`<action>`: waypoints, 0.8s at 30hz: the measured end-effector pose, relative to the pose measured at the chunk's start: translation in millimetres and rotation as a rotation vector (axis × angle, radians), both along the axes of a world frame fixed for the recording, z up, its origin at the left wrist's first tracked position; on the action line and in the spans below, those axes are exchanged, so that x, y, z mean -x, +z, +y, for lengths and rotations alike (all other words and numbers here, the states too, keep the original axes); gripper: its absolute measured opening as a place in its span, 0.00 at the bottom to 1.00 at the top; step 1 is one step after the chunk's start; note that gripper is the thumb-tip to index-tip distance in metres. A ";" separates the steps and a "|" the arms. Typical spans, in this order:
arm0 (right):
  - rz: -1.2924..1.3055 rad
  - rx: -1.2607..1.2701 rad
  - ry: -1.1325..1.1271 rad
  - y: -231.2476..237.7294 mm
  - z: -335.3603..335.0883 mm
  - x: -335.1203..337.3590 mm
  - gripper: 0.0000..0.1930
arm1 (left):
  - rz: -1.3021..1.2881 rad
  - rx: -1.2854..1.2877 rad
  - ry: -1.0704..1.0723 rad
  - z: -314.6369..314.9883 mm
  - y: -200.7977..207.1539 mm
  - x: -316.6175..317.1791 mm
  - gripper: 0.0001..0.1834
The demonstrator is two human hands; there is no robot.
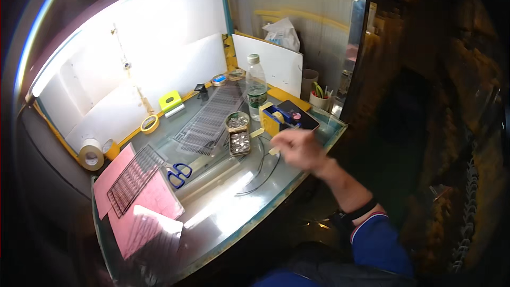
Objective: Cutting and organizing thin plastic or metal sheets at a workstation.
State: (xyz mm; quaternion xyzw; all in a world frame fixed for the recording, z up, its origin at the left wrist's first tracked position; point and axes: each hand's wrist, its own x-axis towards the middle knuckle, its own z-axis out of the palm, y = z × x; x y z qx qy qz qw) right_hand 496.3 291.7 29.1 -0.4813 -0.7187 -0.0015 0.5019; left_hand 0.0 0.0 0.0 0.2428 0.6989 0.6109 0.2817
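Note:
My right hand (pixel 297 148) reaches over the right part of the glass-topped table (pixel 234 210), blurred by motion, its fingers loosely curled. Whether it pinches anything I cannot tell. It hovers just in front of a blue and yellow tape dispenser (pixel 274 117) and beside a small tray of metal parts (pixel 239 142). A round cup of similar parts (pixel 237 121) stands behind that tray. Thin dark wires (pixel 260 172) lie on the glass below the hand. My left hand is out of sight.
A clear plastic bottle (pixel 256 86) and a dark phone (pixel 298 114) stand behind the dispenser. Blue scissors (pixel 179 174), black grid trays (pixel 133 178), pink sheets (pixel 154 196) and tape rolls (pixel 91 154) lie to the left. A cup of pens (pixel 320 97) sits far right.

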 end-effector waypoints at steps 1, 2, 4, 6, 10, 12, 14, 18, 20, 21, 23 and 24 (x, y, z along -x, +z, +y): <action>0.016 -0.007 -0.003 -0.7 2.2 -1.4 0.05 | 0.027 -0.049 -0.006 -0.8 9.9 6.8 0.18; 0.120 0.040 -0.106 1.5 11.4 -23.9 0.06 | 0.029 -0.100 -0.060 0.1 15.4 22.1 0.16; 0.168 0.144 -0.251 -13.5 38.2 -98.5 0.09 | -0.085 -0.004 -0.130 16.2 4.9 9.6 0.14; 0.316 0.225 -0.251 -25.1 60.7 -137.8 0.15 | -0.047 0.009 -0.184 35.1 18.6 15.4 0.11; 0.467 0.458 -0.191 -39.0 114.1 -124.9 0.20 | 0.210 0.197 -0.281 71.4 -11.4 90.7 0.24; 0.437 0.570 -0.192 -43.7 136.7 -122.0 0.14 | 0.486 0.062 -0.201 64.3 -34.2 86.2 0.27; 0.521 0.517 -0.181 -44.2 144.1 -129.9 0.16 | 1.294 0.332 0.107 86.2 -9.2 40.2 0.29; 0.550 0.348 -0.186 -48.7 151.9 -185.4 0.25 | 1.055 0.061 -0.107 116.7 15.5 -30.0 0.20; 0.416 -0.085 -0.169 -47.2 150.6 -219.0 0.22 | 1.048 -0.048 -0.279 117.2 10.7 -66.8 0.17; 0.348 -0.187 -0.206 -17.1 121.8 -166.9 0.21 | 1.107 -0.096 -0.348 112.6 6.1 -80.5 0.16; -0.012 -0.483 -0.329 21.7 58.7 -73.6 0.16 | 0.775 -0.109 -0.551 100.3 2.3 -105.8 0.15; 0.108 -0.480 -0.247 23.1 28.1 -33.2 0.14 | 0.411 -0.127 -0.678 100.7 -1.7 -120.9 0.18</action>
